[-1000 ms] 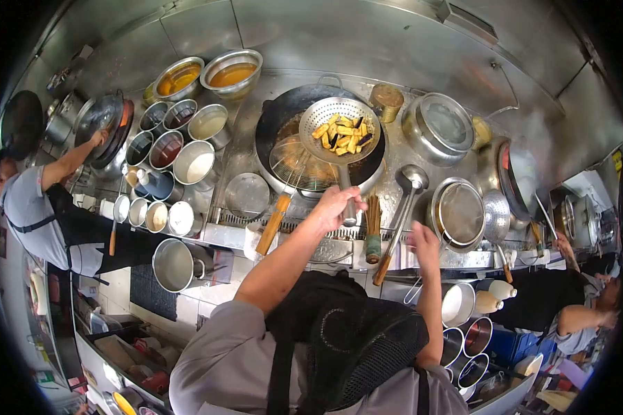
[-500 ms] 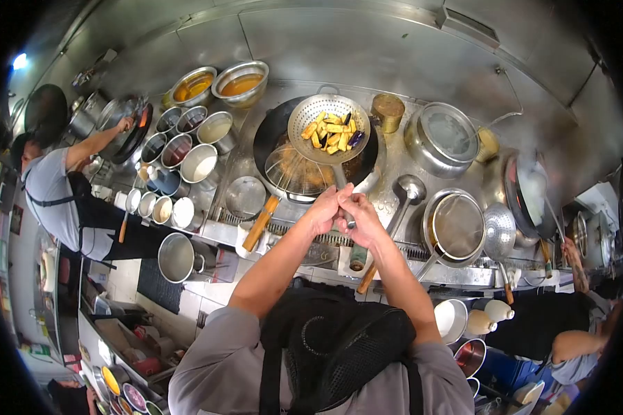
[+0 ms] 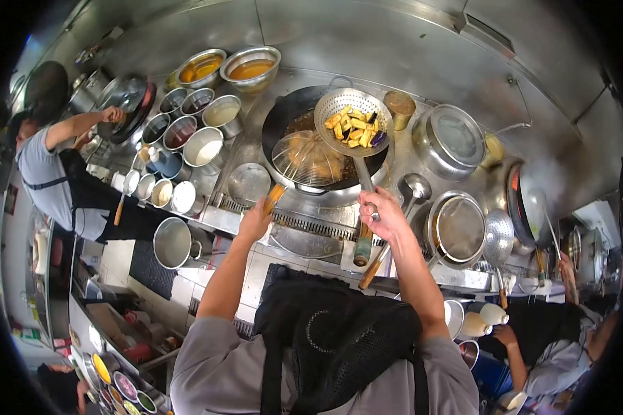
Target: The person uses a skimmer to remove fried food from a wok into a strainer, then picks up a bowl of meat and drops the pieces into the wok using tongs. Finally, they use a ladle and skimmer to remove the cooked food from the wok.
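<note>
The right hand is gripping the perforated skimmer, which is carrying eggplant pieces above the wok; the left hand is grasping the wire strainer by its wooden handle. Steady, level holding is probably preventing spills.

Eggplant pieces lie in a perforated ladle over a wok at upper centre, a wire skimmer to the ladle's lower left. Two bowls stand beyond containers at upper left; right of the wok, a pot sits behind a strainer.
</note>
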Tool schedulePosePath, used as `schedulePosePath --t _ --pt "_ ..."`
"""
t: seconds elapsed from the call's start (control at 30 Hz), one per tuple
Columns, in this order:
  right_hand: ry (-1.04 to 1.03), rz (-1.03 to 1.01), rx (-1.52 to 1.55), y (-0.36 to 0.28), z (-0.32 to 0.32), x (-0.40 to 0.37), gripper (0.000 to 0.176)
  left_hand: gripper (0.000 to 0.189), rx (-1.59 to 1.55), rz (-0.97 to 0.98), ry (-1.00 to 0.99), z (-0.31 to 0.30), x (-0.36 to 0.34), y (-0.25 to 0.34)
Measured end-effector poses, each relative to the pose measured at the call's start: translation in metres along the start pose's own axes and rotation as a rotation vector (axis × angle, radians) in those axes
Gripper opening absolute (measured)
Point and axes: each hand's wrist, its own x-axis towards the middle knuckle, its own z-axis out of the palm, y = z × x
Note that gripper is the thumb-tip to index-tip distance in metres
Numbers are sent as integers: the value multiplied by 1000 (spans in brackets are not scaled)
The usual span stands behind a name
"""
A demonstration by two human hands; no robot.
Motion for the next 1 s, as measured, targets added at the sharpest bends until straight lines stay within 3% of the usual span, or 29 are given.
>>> schedulePosePath --t 0.2,0.3,0.43,0.5,0.53,0.57,0.6,0.67,0.73,0.83,0.87,1.0 --pt "137 -176 -26 9 61 -28 26 71 -20 158 -11 -21 -2 -16" --pt "142 -232 36 39 68 -17 26 74 -50 185 -147 -24 11 -29" --pt "203 -205 155 87 74 -4 70 76 -74 200 -346 -47 26 -27" --pt "259 -197 185 107 79 -7 87 78 -17 271 -246 -53 32 -40" --pt "307 -201 187 116 80 -12 92 79 -145 307 -183 -49 41 -58" --pt "206 -247 271 134 75 -16 96 76 -145 222 -211 -79 35 -30" --pt "266 -238 276 135 92 -36 80 70 -389 377 -121 -76 40 -44" --pt "250 -266 222 158 93 -68 65 57 -370 488 -72 -95 36 -24" --pt "338 -336 244 198 89 -120 63 51 -346 577 -103 -100 26 -2" --pt "353 -416 231 259 96 -189 58 44 -262 775 -244 -84 14 27" --pt "336 -461 222 285 106 -218 54 41 -273 789 -388 -76 1 38" --pt "630 -577 397 391 161 -302 56 29 -158 1023 -782 -10 -58 64"
